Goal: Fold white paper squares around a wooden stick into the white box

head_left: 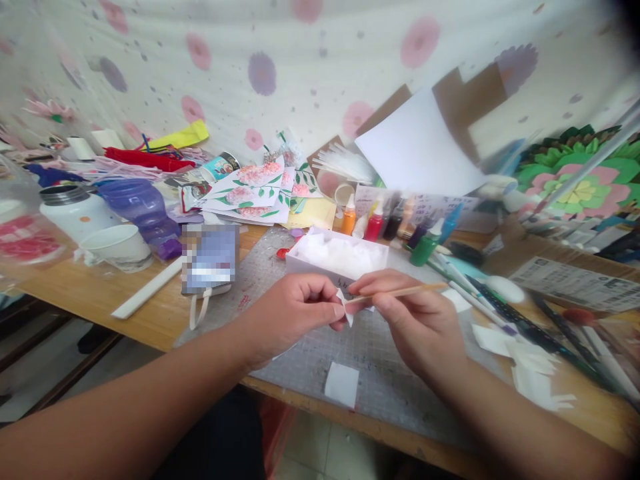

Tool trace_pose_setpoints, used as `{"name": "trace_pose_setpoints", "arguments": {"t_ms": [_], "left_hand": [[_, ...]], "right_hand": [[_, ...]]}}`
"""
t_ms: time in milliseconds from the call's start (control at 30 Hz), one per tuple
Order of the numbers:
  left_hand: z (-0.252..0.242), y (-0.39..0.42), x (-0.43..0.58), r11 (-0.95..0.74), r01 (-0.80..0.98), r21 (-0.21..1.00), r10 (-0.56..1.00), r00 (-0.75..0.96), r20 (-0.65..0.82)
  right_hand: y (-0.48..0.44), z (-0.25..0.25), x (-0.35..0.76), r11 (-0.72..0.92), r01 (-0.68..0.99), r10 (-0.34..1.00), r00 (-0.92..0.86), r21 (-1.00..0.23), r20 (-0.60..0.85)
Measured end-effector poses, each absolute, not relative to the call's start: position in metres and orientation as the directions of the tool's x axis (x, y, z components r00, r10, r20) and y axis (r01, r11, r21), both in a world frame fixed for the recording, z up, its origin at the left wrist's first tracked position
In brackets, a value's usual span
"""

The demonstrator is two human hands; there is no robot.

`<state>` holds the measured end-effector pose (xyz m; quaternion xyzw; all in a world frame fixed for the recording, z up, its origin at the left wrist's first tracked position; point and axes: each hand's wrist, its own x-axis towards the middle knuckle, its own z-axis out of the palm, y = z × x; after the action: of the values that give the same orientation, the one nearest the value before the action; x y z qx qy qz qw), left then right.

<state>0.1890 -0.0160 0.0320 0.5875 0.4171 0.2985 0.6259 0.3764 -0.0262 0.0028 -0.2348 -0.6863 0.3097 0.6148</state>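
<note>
My left hand (300, 310) pinches a small piece of white paper (345, 308) between thumb and fingers. My right hand (417, 320) is closed on a thin wooden stick (415, 290), whose near tip meets the paper. Whether the paper wraps round the tip I cannot tell. Below the hands a square of white paper (342, 385) lies on the grey cutting mat (310, 360). Just behind them stands a white open box (320, 270) filled with white fluffy pieces.
Paint bottles, among them a green one (427, 247), stand behind the box. At left are a paper cup (117, 247) and a pixelated device (210, 259). White paper scraps (533, 373), brushes and a cardboard box (575, 273) lie at right.
</note>
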Motion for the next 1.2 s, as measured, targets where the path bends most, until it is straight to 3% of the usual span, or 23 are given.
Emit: {"name": "trace_pose_setpoints", "arguments": {"t_ms": [433,1000,1200], "left_hand": [[0.0329,-0.0141,0.1922,0.178,0.041,0.983,0.867,0.465,-0.176],[0.0335,-0.0145,0.1895,0.172,0.090,0.981,0.873,0.447,-0.194],[0.0356,-0.0155,0.1886,0.171,0.107,0.979,0.876,0.439,-0.201]], "right_hand": [[-0.0235,0.0070,0.3771,0.757,0.026,0.647,-0.167,-0.653,0.744],[-0.0244,0.0081,0.3769,0.754,0.025,0.637,-0.272,-0.657,0.721],[-0.0240,0.0046,0.3786,0.761,0.016,0.634,-0.228,-0.649,0.739]]}}
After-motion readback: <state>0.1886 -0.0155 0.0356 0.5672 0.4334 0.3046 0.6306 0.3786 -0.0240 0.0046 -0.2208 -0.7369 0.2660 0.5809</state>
